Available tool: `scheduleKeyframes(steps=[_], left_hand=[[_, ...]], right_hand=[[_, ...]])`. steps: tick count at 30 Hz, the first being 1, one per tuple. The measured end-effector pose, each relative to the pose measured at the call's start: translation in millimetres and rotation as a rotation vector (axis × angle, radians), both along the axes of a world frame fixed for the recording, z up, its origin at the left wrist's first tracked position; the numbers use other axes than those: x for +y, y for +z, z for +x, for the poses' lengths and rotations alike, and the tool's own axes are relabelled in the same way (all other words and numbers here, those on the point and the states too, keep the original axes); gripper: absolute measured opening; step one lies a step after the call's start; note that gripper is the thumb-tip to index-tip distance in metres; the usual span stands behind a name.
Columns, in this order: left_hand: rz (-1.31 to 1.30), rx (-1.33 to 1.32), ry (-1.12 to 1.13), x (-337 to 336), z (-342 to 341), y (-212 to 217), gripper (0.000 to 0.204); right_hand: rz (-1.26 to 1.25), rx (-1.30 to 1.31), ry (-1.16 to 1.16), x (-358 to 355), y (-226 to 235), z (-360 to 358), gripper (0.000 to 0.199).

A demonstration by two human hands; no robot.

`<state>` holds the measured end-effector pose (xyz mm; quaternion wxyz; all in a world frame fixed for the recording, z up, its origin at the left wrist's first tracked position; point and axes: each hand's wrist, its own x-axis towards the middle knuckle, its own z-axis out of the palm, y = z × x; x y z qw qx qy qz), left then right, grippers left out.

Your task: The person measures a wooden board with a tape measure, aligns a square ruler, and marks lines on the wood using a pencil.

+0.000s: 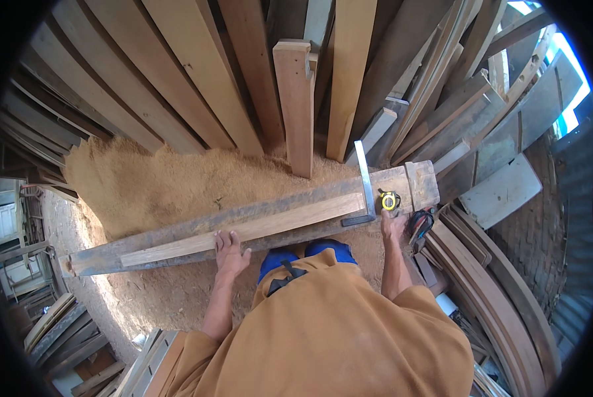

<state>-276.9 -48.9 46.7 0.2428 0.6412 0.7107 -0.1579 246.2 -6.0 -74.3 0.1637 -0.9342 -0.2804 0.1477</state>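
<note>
Left hand (230, 255) lies with its fingers spread over the pale wooden strip (290, 218), thumb apart, pressing on it rather than gripping around it. That strip runs out to both sides of this hand: one end well off to its left, the other reaching toward the right hand (393, 227) and stopping short of it. The right hand is at the yellow-and-black tape measure (390, 200), which sits just beyond its fingertips; whether the fingers grasp it or only touch it, I cannot tell. Between the two hands, nearer the right one, an L-shaped metal piece (366, 178) crosses the strip's end. Beneath all these is the long worktop (296, 200). Just right of the right hand is a dark object with red parts (421, 223). Beyond the left hand spreads a sawdust heap (144, 188).
</note>
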Motion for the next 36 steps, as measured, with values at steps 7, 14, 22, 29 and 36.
scheduleKeyframes(steps=[7, 14, 22, 29, 36], left_hand=[[0.006, -0.022, 0.007, 3, 3, 2, 0.087], [0.045, -0.053, -0.007, 5, 8, -4, 0.087], [0.102, -0.076, -0.032, -7, -6, 3, 0.090], [0.145, -0.279, -0.126, -18, -29, 6, 0.083], [0.211, -0.275, -0.052, -30, -72, 17, 0.075]], right_hand=[[-0.261, 0.555, -0.134, 0, -24, -44, 0.071], [-0.153, 0.722, -0.136, -22, -60, -6, 0.038], [0.370, 0.940, -0.130, -11, 47, -8, 0.013], [0.519, 1.053, 0.046, 42, 150, -74, 0.029], [0.455, 0.906, 0.579, 81, 150, -237, 0.019]])
